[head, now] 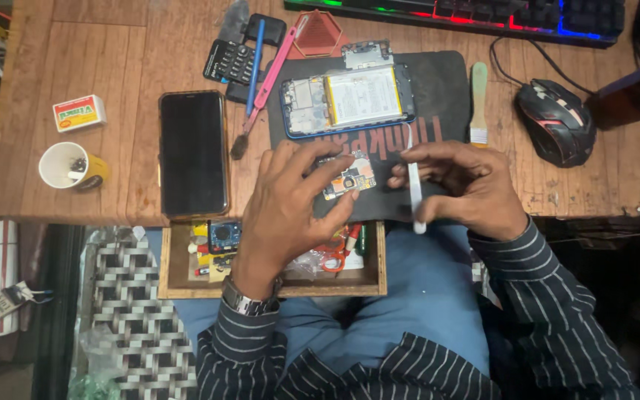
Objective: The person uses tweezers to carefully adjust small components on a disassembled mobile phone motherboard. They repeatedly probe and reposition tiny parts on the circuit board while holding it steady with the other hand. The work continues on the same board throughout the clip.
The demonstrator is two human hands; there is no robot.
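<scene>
My left hand (290, 204) pinches a small phone circuit board (350, 178) between thumb and fingers, above the near edge of a black work mat (438, 89). My right hand (464, 185) grips a thin white tool (414, 189) that points up past the fingers, close to the board's right side. An opened phone (348, 100) with its battery and inner parts showing lies on the mat just beyond both hands.
A black phone (192, 152) lies screen up at the left. A pink tool (268, 81), a blue pen (255, 63), a brush (478, 100), a mouse (555, 118), a backlit keyboard (483, 15), a matchbox (78, 112) and a cup (72, 167) sit around. An open drawer (179, 285) holds several parts.
</scene>
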